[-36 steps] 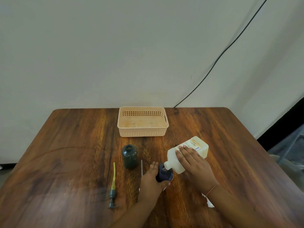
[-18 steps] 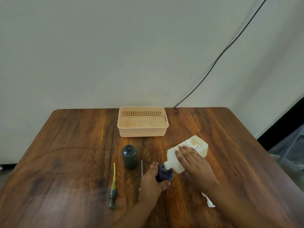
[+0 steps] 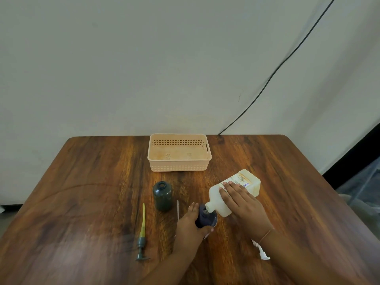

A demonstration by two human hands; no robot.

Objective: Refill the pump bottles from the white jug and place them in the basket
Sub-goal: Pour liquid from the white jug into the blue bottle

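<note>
Almost nothing moved since a second ago: my right hand [image 3: 244, 204] tipped the jug's far end a touch higher, the rest stayed put.

Largest first. Brown wooden bench [image 3: 82, 192] carries everything. Peach perforated plastic basket [image 3: 178, 167] sits at the far middle edge, nothing in it, well apart from my hands. White rectangular plastic jug [image 3: 236, 188] with a printed label is tilted, neck down toward me and to the left, bottom end raised to the right. My right grip is closed over its upper side, fingers spread across the label. The jug mouth sits right at the opening of the dark blue round plastic bottle [image 3: 205, 218], which stands on the bench. My left hand [image 3: 190, 225] is wrapped around that bottle from the left, grip closed on it.

Dark green cylindrical plastic bottle [image 3: 162, 195] stands upright and uncapped, left of my left hand, between it and the basket. Grey pump head with a yellow dip tube [image 3: 142, 233] lies flat on the bench further left, tube pointing away from me. A thin clear tube [image 3: 178, 210] lies just beside my left hand. Small white pump piece [image 3: 262, 253] lies by my right wrist, partly hidden.
</note>
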